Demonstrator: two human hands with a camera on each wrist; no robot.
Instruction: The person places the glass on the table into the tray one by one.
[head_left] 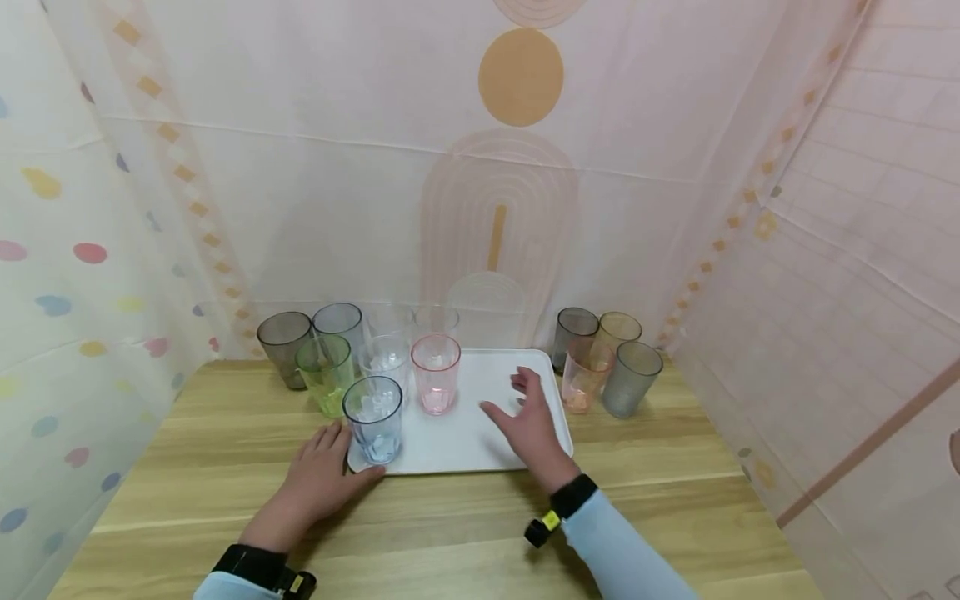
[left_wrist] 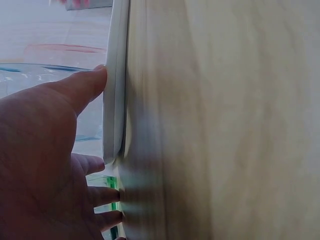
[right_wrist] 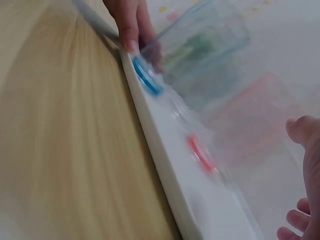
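A white tray [head_left: 480,442] lies on the wooden table, with a blue-tinted glass [head_left: 378,433], a pink glass [head_left: 435,387] and several clear glasses toward its left half. My left hand [head_left: 321,475] is at the near left corner, its thumb on the tray's front edge and its straight fingers along the left side. In the left wrist view the thumb [left_wrist: 82,87] touches the rim. Over the right part of the tray, my right hand [head_left: 534,429] holds nothing, thumb and fingers spread apart. The pink glass [right_wrist: 250,120] stands beyond its thumb in the right wrist view.
Left of the tray stand a green glass [head_left: 326,383], a dark grey glass [head_left: 285,354] and a blue-grey glass [head_left: 341,321]. Right of it are an orange glass [head_left: 583,383], a grey glass [head_left: 632,383], an amber glass [head_left: 621,327] and a dark glass [head_left: 573,329]. Patterned curtains [head_left: 360,208] surround the table.
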